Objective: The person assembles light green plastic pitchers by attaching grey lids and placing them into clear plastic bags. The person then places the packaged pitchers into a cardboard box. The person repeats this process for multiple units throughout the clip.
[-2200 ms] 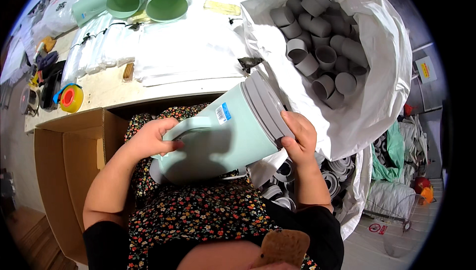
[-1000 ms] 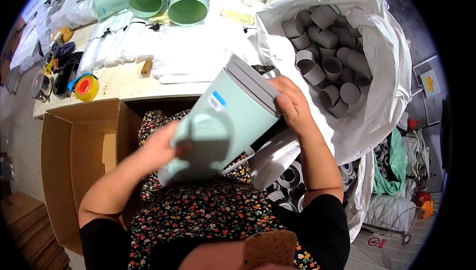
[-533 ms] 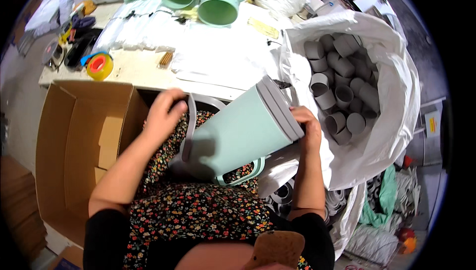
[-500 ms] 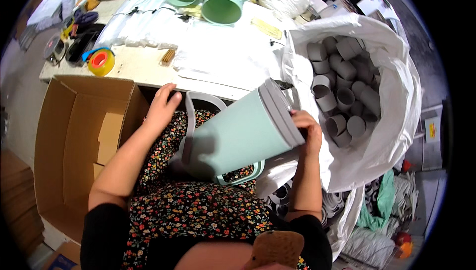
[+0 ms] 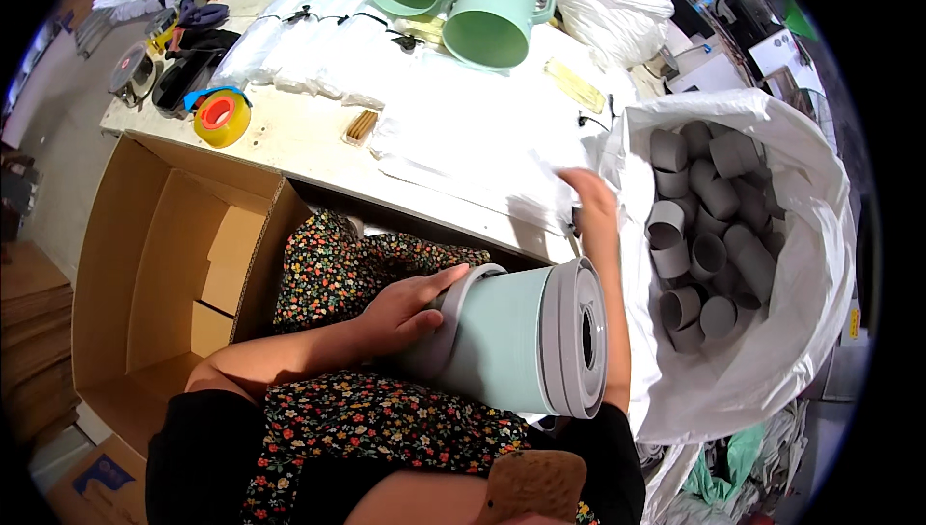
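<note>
A mint-green bucket-like container point(image 5: 502, 337) lies on its side across my lap, its grey ringed end point(image 5: 577, 337) with a dark round hole turned to the right. My left hand point(image 5: 410, 311) grips the container at its grey band and handle, fingers laid over the curve and thumb apart. Beyond the container, my right hand point(image 5: 593, 202) is at the table's front edge beside the white plastic bags point(image 5: 463, 149). Its fingers are bent and partly smeared, so whether they hold plastic is unclear. My right forearm passes behind the grey end.
An open cardboard box point(image 5: 154, 264) stands at my left. To the right, a large white sack point(image 5: 810, 235) holds several grey cylindrical pieces point(image 5: 709, 255). Mint-green jugs point(image 5: 490, 23), a yellow tape roll point(image 5: 222, 118) and plastic-wrapped bundles point(image 5: 309, 47) are on the table point(image 5: 280, 134).
My right hand has left the grey end and moved up to the bags. My left hand has come down onto the container, which has turned its grey end toward the right.
</note>
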A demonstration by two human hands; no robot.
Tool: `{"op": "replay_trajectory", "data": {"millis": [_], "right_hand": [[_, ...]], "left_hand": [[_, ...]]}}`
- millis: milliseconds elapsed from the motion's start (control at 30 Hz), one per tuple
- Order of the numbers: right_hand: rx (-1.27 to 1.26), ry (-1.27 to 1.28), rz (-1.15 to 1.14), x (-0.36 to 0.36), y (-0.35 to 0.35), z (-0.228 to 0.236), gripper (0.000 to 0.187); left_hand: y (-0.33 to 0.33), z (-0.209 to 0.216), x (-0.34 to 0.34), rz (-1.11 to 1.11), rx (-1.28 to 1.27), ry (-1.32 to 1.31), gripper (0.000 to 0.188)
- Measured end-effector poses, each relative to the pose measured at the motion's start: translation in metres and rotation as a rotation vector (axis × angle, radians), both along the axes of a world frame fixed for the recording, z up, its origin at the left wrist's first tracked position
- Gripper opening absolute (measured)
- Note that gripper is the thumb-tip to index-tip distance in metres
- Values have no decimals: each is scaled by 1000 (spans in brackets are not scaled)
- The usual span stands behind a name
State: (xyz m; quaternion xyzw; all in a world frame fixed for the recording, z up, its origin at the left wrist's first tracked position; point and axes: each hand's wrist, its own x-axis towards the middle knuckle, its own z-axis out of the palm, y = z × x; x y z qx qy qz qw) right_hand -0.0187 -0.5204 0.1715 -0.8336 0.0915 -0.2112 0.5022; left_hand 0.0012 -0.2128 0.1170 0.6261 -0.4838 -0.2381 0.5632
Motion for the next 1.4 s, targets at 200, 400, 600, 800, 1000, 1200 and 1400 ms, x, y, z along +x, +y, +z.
{"op": "replay_trajectory", "data": {"millis": [200,400,600,800,1000,1200,1400], "right_hand": [[-79,313,342,91,44,-112,33],[-407,-48,151,98,46,-96,16],[-238,-35,156,109,36,-143,16],[91,116,104,108,31,-140,17],[274,243,42,102,38,-130,12],[409,89,25,106,41,-144,13],[1024,-144,-34,98,34,-143,13]], "left_hand": [[6,-5,16,74,29,90,72],[2,0,22,80,91,123,74],[1,-6,25,121,70,122,75],[2,-3,23,104,67,111,75],[0,-5,19,97,54,110,73],[1,-6,18,98,44,129,73],[3,2,17,70,26,193,74]]}}
